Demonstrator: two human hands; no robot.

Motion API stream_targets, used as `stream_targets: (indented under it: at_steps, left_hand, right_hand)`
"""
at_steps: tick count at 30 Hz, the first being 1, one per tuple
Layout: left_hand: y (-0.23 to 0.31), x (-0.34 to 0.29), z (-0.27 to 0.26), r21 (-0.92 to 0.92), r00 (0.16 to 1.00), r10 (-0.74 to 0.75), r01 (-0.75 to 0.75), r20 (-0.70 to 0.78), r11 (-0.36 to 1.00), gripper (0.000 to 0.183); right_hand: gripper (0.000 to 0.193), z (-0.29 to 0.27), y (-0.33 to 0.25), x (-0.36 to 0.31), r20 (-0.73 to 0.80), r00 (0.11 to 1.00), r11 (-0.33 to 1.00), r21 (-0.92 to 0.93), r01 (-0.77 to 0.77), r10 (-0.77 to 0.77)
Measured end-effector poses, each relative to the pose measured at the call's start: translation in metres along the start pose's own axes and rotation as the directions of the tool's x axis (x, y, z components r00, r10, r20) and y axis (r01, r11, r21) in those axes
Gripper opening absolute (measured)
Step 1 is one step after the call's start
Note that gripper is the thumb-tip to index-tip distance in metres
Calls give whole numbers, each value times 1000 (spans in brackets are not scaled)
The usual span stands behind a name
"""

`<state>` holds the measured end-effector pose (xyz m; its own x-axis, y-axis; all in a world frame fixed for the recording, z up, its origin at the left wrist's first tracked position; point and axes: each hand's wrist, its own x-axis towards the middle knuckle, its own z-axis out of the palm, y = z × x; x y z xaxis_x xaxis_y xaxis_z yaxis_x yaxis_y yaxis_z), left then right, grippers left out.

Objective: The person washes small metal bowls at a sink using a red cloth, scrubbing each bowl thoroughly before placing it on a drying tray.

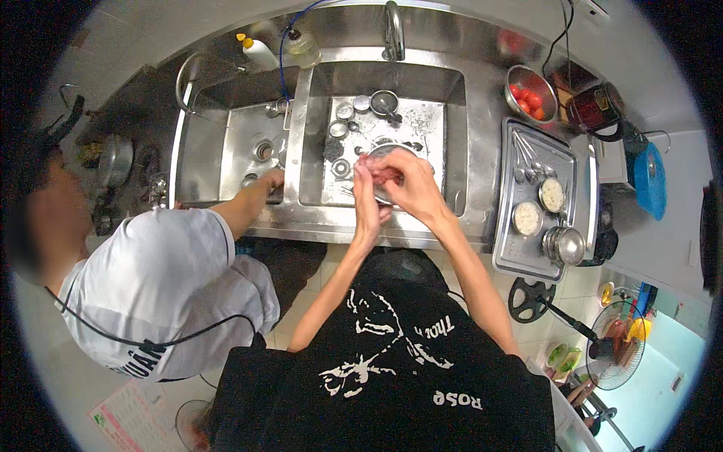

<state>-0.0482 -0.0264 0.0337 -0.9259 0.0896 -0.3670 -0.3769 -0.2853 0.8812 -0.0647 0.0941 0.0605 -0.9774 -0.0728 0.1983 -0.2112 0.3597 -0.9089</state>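
My left hand [367,193] and my right hand [412,183] meet over the right sink basin [457,143], fingers closed together. Something reddish lies between them, too covered by the fingers to name. Just beneath is a round metal bowl [383,146], mostly hidden by my hands. Beyond it on the wet basin floor stand a small metal cup [384,102], several round lids or small dishes [344,111], a dark scouring pad [334,148] and a ring-shaped metal part [342,168].
A co-worker's hand [269,181] reaches into the left basin [203,154]. The faucet [393,30] rises behind my basin. To the right, a metal tray [506,226] carries spoons, two white-filled bowls [527,218] and stacked metal bowls [568,246]; a bowl of tomatoes [529,103] sits behind it.
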Motion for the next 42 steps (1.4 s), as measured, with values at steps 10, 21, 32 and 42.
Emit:
stream_targets:
  at_steps: [10, 21, 32, 42]
  left_hand:
    - [-33, 21, -5, 98, 941, 318, -307, -115, 947, 76]
    - [-23, 16, 5, -9, 982, 172, -173, -83, 985, 69]
    - [2, 9, -4, 415, 960, 233, -277, 153, 867, 57]
    - [21, 12, 2, 554, 963, 234, -270, 136, 788, 49]
  right_hand:
    - [28, 5, -11, 4, 12, 1000, 994, -108, -5, 6]
    - [29, 6, -3, -1, -44, 989, 971, -187, -148, 142]
    - [20, -51, -20, -3, 488, 837, 884, -466, 10, 248]
    - [16, -53, -11, -13, 352, 908, 953, -275, -132, 227]
